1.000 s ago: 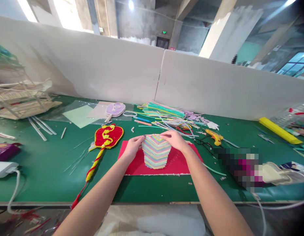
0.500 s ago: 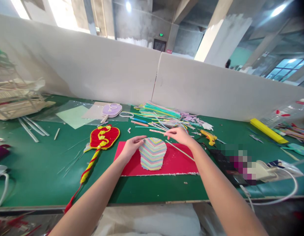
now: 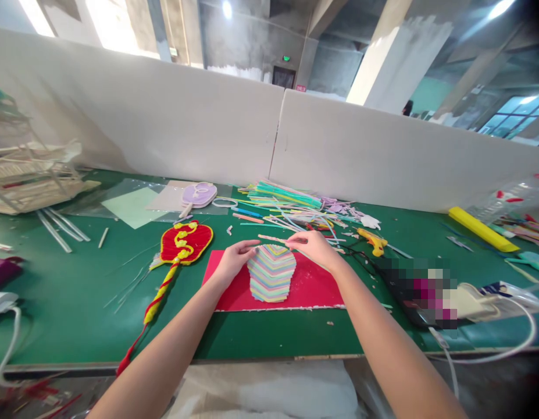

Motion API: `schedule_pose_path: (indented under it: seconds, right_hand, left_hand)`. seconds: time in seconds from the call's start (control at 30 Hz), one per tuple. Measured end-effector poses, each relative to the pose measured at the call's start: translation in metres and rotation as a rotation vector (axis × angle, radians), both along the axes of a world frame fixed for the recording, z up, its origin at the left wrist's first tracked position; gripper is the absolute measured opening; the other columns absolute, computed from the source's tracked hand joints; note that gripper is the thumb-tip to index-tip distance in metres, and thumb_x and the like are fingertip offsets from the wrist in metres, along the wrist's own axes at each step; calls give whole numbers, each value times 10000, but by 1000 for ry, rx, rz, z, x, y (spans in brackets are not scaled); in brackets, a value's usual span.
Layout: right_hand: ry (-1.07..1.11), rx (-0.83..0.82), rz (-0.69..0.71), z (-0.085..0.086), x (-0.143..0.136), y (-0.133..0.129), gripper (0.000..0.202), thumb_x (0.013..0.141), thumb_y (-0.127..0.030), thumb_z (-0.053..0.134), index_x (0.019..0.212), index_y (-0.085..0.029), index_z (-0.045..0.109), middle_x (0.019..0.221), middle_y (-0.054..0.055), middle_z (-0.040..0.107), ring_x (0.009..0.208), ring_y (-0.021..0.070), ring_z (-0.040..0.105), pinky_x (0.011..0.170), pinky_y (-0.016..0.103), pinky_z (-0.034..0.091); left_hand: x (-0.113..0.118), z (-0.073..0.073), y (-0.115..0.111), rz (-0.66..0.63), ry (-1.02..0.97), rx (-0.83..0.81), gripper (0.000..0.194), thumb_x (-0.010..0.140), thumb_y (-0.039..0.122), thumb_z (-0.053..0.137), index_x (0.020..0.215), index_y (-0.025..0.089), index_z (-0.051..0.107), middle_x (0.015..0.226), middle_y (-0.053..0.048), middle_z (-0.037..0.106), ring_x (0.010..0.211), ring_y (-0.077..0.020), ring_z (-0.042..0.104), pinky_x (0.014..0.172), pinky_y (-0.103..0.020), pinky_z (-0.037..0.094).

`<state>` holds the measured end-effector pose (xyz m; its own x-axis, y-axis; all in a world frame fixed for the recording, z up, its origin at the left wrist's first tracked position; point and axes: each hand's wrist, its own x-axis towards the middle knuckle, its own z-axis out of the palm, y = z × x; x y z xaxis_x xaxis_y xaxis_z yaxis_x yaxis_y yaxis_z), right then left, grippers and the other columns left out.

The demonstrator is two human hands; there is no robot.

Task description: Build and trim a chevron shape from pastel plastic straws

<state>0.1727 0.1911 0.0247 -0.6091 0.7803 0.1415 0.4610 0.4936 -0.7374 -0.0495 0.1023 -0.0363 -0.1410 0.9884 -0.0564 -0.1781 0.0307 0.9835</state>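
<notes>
A fan-shaped piece of pastel zigzag stripes lies on a red board. At its upper left edge is my left hand, fingers stretched out and thumb apart from them, touching the rim. My right hand is closed in a pinch on a thin pale pink stick, held nearly level just above the piece's top edge. Left of the board rests a red fan with yellow trim and a wrapped yellow handle.
Pastel pipe cleaners are heaped at the back. A yellow glue gun lies to the right, near a yellow bar. A small purple fan and a pale green sheet sit at back left. A white partition stands behind.
My right hand has moved slightly left with the pink stick, bringing it over the striped piece's top. My left hand has stayed at the piece's edge.
</notes>
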Motion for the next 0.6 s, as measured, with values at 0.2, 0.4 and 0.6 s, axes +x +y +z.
schedule_pose_path:
  seconds: [0.2,0.4,0.6]
  right_hand:
    - [17,42,-17,0,3,-2,152,762,-316,640,814,-203,726,828,27,727,800,197,662,768,299,481]
    - [-10,148,-37,-4,0,1,142,773,-319,647,829,-224,737,843,31,728,811,200,657,792,309,486]
    - [-77,243,-52,-5,-4,0,128,785,-308,641,824,-232,737,830,38,731,806,200,649,785,300,465]
  left_hand:
    - [-1,-1,1,2,11,5,518,615,425,762,1054,165,669,919,-86,732,795,-211,661,755,-315,487]
    - [1,4,-1,19,40,1,524,610,428,758,1052,162,671,901,-78,728,807,-215,656,741,-306,485]
    - [0,3,-1,22,66,12,504,627,421,745,1060,174,670,827,-57,726,766,-203,653,729,-300,481]
